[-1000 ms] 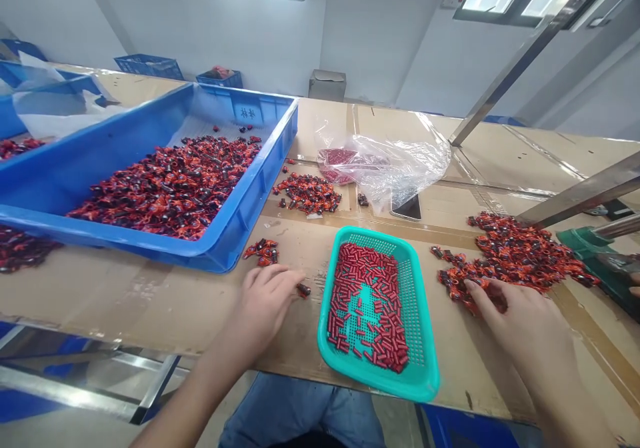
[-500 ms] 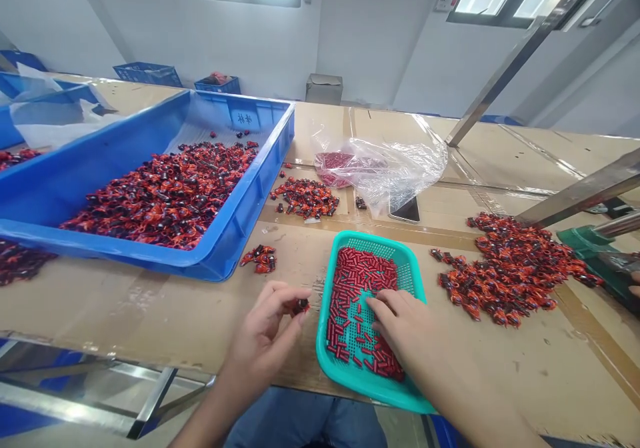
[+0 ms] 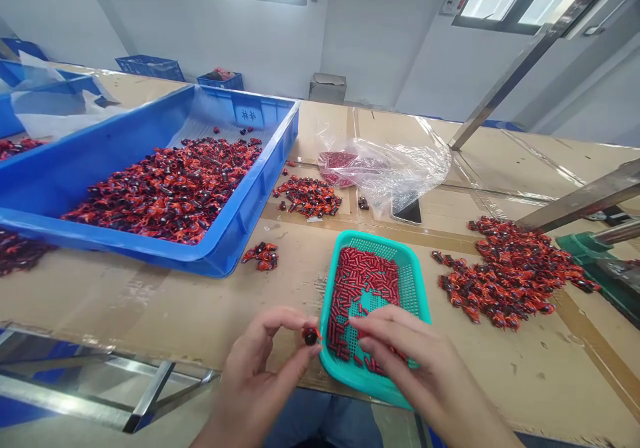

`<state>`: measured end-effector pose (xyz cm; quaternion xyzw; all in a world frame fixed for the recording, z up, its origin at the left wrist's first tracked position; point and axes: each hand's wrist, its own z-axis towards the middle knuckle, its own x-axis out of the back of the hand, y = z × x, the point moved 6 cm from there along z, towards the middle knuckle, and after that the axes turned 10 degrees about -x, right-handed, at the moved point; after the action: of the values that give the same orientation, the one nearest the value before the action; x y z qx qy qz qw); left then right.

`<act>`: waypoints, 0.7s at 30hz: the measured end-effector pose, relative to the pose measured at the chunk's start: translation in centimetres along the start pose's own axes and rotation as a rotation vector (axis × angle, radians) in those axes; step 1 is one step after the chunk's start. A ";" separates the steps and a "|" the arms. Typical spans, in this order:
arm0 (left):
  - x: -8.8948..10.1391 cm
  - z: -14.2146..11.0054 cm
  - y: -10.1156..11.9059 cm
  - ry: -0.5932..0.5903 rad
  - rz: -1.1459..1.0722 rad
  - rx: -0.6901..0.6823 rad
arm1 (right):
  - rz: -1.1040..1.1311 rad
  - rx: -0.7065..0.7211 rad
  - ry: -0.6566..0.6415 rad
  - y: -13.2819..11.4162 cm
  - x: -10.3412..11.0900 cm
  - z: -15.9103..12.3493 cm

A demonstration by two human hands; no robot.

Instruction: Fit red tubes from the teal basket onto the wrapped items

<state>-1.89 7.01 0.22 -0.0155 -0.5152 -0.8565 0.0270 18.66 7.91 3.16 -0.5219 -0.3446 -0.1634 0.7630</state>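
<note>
My left hand (image 3: 270, 361) pinches a small black-and-orange part (image 3: 311, 335) between thumb and fingertips, just left of the green basket's rim. Inside that green plastic basket (image 3: 424, 295) lie many short dark red rods (image 3: 367, 271), with a bare patch of mesh near the middle. Over the basket's front half, my right hand (image 3: 405, 348) has thumb and forefinger drawn together on what looks like one small red rod (image 3: 347, 323) at the fingertips. The right hand hides some of the rods below it.
A large blue tray (image 3: 220, 251) of black-and-orange parts stands on the left. Similar parts form a small cluster (image 3: 261, 256), a pile (image 3: 310, 197) behind and a larger heap (image 3: 505, 271) at right. Beyond the basket lie a clear plastic bag (image 3: 400, 165) and a phone (image 3: 407, 209); metal posts (image 3: 505, 75) rise right.
My right hand has lifted off the rods and shifted left and nearer to me. My left hand has moved right and down with the black-and-orange part, beside the basket rim.
</note>
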 end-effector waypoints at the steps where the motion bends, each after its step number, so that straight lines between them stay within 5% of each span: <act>1: -0.1 -0.1 0.6 -0.016 0.043 -0.071 | 0.114 0.000 -0.007 -0.9 0.2 -0.1; 3: -0.5 -0.2 2.0 -0.088 0.136 -0.228 | 0.176 0.036 0.012 -2.5 0.3 -0.3; 9: -1.2 -0.9 4.4 -0.254 0.478 -0.600 | -0.106 0.151 0.075 -4.1 -0.3 -0.9; 16: -1.9 -1.5 5.4 -0.325 0.579 -0.729 | -0.167 0.156 0.076 -4.2 -0.7 -1.2; 21: -2.0 -2.6 4.7 -0.317 0.538 -0.636 | 0.044 -0.092 -0.072 -3.1 -0.3 -0.5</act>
<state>0.42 2.57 3.08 -0.2877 -0.2015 -0.9219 0.1633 16.70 6.17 4.97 -0.5692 -0.3526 -0.1433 0.7288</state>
